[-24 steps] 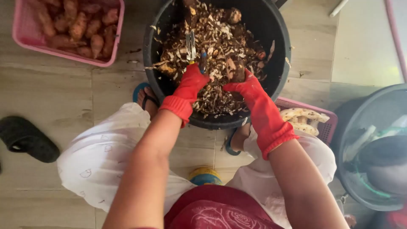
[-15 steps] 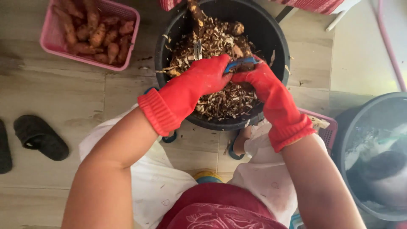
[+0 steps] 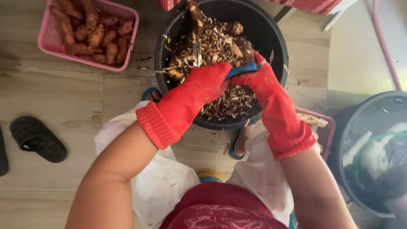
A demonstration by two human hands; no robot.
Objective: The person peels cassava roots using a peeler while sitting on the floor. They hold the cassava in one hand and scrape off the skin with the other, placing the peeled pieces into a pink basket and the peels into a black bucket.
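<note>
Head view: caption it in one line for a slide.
Two red-gloved hands, left hand and right hand, hold a blue-handled peeler over a black tub of peelings.

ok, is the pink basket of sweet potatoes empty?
No, the pink basket at upper left holds a pile of reddish-brown sweet potatoes, well apart from both gloved hands over the black tub.
</note>
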